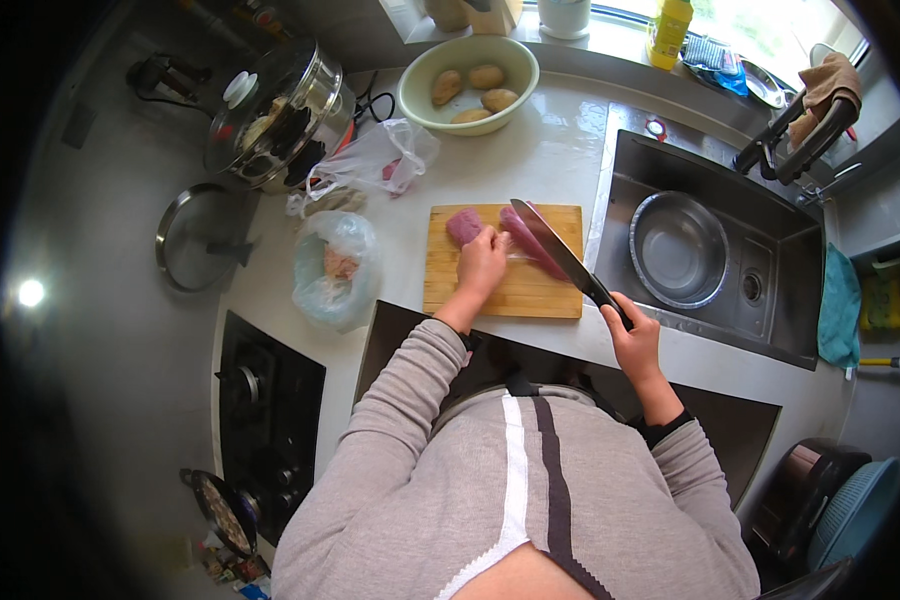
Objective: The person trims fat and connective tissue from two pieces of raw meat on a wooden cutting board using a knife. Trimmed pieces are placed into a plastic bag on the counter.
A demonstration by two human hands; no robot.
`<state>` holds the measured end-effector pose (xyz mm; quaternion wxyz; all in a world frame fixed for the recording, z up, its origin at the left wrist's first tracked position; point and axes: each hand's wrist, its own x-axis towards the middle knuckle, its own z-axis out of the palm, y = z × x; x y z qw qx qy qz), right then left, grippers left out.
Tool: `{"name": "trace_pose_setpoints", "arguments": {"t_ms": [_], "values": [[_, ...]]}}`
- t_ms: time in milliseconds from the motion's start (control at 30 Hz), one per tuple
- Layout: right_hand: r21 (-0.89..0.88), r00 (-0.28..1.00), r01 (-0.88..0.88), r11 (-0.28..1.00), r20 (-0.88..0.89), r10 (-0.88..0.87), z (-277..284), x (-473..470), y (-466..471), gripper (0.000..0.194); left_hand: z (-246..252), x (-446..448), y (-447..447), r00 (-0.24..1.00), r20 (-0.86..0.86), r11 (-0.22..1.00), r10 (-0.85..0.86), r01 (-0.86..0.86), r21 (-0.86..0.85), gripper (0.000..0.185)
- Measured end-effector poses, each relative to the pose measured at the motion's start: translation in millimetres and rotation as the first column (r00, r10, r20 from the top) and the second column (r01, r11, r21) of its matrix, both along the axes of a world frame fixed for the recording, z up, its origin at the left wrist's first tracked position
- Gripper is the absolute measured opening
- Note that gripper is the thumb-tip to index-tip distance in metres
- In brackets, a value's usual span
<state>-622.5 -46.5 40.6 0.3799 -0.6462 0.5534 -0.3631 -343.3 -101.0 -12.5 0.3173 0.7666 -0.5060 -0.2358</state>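
Observation:
My right hand (634,334) grips the black handle of a kitchen knife (559,247). Its broad blade slants up and left, over a long piece of raw pink meat (544,259). The meat lies on the right part of a wooden cutting board (461,292). My left hand (484,262) is over the board with fingers curled, just below a shorter chunk of raw meat (463,225). A pale, thin strip (521,247) shows between its fingertips and the long piece; whether the fingers pinch it is unclear.
A sink (611,202) with a metal basin (679,247) lies right. Left are a plastic-lined bowl (337,262) holding pale meat, a plastic bag (379,154), a steamer pot (292,127) and a gas stove (270,420). Behind the board stands a green bowl (469,124) of several potatoes.

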Motion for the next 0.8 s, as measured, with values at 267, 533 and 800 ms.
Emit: {"name": "trace_pose_setpoints", "arguments": {"t_ms": [267,533,800], "values": [[-0.003,0.998,-0.054,0.999,-0.030,0.054,3.0,-12.5,2.1,0.025,-21.7,-1.5,3.9,0.955,-0.289,0.978,-0.074,0.013,-0.208,0.030],[-0.127,0.928,-0.255,0.958,-0.311,0.206,8.8,-13.8,-28.3,0.028,-23.4,-15.5,8.6,0.840,-0.542,0.990,0.024,-0.097,-0.106,0.030],[-0.144,0.930,-0.257,0.956,-0.307,0.204,-4.0,-4.5,-53.9,0.028,-24.4,-12.0,20.4,0.953,-0.291,0.995,-0.083,0.060,-0.085,0.025]]}}
